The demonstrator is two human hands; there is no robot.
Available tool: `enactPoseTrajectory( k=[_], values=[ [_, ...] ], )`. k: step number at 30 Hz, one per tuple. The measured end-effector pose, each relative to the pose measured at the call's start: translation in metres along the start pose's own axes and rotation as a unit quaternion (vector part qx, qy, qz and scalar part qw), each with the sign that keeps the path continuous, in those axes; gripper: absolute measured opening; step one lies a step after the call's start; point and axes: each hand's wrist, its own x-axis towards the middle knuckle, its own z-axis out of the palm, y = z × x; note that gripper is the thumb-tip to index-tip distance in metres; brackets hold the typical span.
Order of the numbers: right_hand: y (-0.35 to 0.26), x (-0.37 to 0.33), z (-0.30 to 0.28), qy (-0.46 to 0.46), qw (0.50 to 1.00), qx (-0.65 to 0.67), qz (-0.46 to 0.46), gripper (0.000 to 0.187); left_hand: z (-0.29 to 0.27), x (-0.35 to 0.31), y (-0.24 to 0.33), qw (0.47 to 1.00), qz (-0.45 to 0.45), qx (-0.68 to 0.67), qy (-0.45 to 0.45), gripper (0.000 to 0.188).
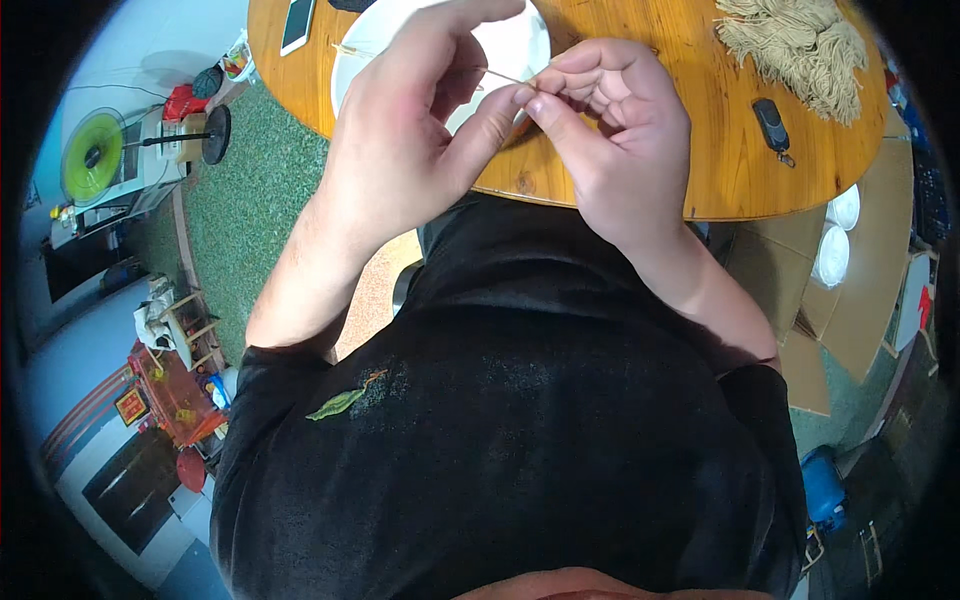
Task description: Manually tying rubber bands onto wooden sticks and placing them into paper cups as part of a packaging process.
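Note:
A thin tan strand (507, 77) runs between my two hands, just above the near edge of a white round dish (345, 75). My right hand (635, 145) pinches one end of it between thumb and fingertips. The left hand (400, 130) curls around its other part, with the thumb tip close to the right thumb; its fingers are partly hidden. Beyond the left wrist, pale yellowish strand ends (350, 50) stick out over the dish rim. A bundle of tan yarn (800, 55) lies on the table at the far right.
The round wooden table (720, 170) also holds a dark key fob (770, 125) and a white phone (297, 25). A green fan (93, 157) stands at the left. Flattened cardboard (870, 280) and white round items (832, 255) lie on the floor at right.

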Motion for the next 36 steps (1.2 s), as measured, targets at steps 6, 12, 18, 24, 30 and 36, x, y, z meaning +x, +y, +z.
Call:
enactPoseTrajectory(
  k=[6,12,18,24,30,36],
  values=[
    [-0.001,0.003,-0.010,0.024,0.988,0.067,0.139,0.025,-0.007,0.004,-0.006,0.993,0.092,0.050,-0.053,0.033],
    [0.005,0.003,-0.016,0.027,0.978,0.126,0.163,0.026,-0.004,0.005,0.002,0.987,0.105,0.113,-0.035,0.029],
    [-0.009,0.005,-0.016,0.019,0.985,0.041,0.167,0.022,-0.004,0.007,0.002,0.979,0.107,0.170,-0.028,0.026],
    [-0.016,0.003,-0.010,-0.005,0.993,-0.036,0.115,0.024,-0.003,0.007,0.001,0.974,0.129,0.183,-0.015,0.023],
    [-0.014,-0.001,-0.010,-0.003,0.997,-0.074,0.028,0.025,-0.004,0.010,0.010,0.973,0.152,0.175,-0.019,0.019],
    [-0.009,0.005,-0.016,0.027,0.964,-0.225,-0.138,0.020,-0.006,0.003,0.002,0.993,-0.047,0.042,-0.097,0.010]
  ],
)
